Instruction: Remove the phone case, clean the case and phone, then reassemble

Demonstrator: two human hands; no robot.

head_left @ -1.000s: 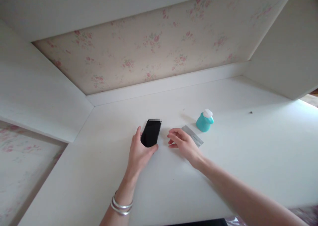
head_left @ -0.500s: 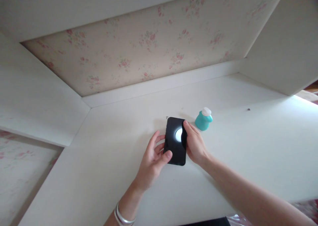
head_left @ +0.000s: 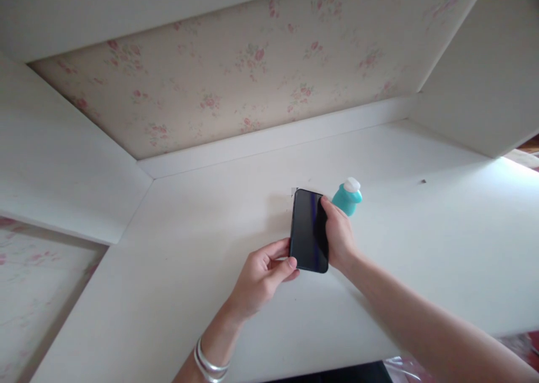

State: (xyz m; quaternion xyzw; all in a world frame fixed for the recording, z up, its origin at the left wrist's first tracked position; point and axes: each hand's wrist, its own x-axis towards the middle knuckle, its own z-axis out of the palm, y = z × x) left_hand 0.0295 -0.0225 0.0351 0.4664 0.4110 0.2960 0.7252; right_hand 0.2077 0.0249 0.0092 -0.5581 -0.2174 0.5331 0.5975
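The phone [head_left: 309,231] sits on the desk [head_left: 421,248], bottle [head_left: 347,196] just right.

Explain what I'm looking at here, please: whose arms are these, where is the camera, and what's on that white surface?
There is no machine here: the arms are a person's own, filmed by a camera worn on their head that looks forward and down. That is why both arms enter from the bottom edge. The right hand grips a black phone along its right side, and the left hand pinches its lower left corner. The phone's screen looks dark. The left wrist wears silver bangles. They work over a white desk set in an alcove with flowered wallpaper behind. Just beyond the phone stands a small teal bottle with a white cap.
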